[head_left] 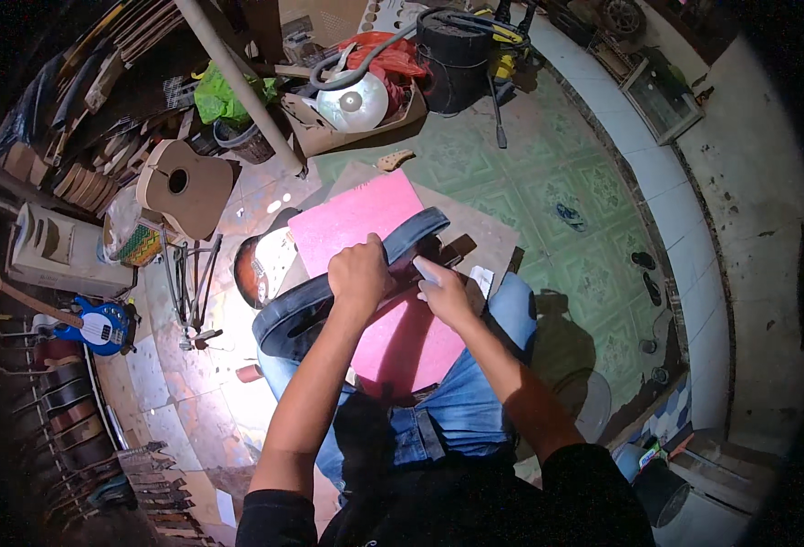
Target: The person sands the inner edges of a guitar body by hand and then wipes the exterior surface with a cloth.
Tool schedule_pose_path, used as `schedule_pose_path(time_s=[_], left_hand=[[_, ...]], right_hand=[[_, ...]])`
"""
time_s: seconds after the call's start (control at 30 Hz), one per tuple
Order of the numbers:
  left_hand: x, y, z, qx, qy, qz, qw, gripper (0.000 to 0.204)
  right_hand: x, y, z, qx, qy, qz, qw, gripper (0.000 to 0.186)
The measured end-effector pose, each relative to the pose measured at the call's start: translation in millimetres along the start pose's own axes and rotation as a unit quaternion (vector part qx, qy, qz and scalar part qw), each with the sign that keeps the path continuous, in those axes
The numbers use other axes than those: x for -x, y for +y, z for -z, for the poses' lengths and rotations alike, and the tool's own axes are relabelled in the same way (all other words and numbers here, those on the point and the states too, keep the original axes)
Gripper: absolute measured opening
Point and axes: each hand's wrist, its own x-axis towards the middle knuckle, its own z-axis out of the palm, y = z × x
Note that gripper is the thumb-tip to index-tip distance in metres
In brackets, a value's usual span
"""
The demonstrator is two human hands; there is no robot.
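A dark, curved guitar body stands tilted on edge across my lap, running from lower left to upper right. My left hand is closed over its upper edge near the middle. My right hand is closed against its near side, further right. Pale patches show at the right fingers; whether they are dust or a small sheet cannot be made out. Beneath the body lies a bright pink board, partly covered by it and by my arms. A brown block-like piece shows just beyond my right hand.
An unfinished acoustic guitar body leans at the left, above a black metal stand. A blue electric guitar is further left. A cardboard box and black bucket stand ahead. Sandals lie on the green tiles.
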Motion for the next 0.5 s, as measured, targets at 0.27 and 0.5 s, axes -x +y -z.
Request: schedule_pose_path(time_s=[0.27,0.5], left_hand=[[0,2,2,-0.010,-0.003,-0.002,1.000,0.054],[6,3,1,-0.020,-0.003,0.008,1.000,0.049]], right_hand=[[-6,-4,10,0.249,-0.026,0.085,0.964,0.046],[-6,-16,16,0.351,-0.047,0.132,0.926,0.040]])
